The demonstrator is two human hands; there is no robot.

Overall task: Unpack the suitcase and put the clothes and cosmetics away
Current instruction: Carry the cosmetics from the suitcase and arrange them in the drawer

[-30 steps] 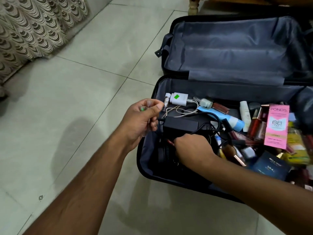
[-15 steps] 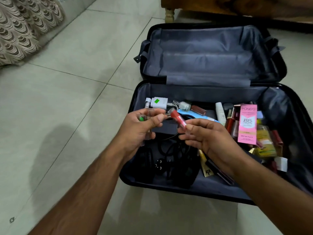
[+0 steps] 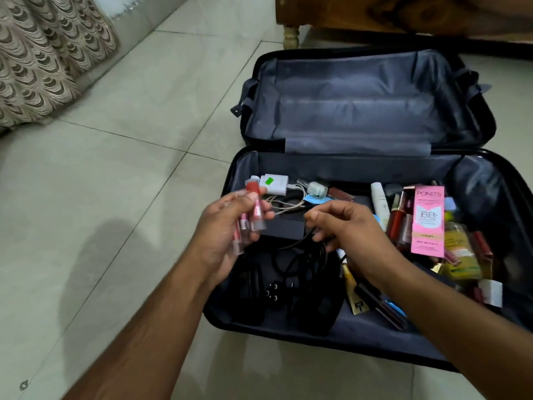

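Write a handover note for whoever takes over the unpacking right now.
Left hand: grips a bunch of lip-gloss tubes above the suitcase.
Right hand: fingers loosely curled, nothing visible in its grip.
Done: far half of the suitcase holds nothing; no clothes in view.
Left: pink Pond's box, white charger, black cables and the remaining cosmetics at the right of the near half.

black cables (image 3: pixel 300 255) crowd suitcase (image 3: pixel 360 339) left — lid bare

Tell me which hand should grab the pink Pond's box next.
Right. The right hand holds nothing and hovers closer to the pink Pond's box; the left hand already grips several lip gloss tubes.
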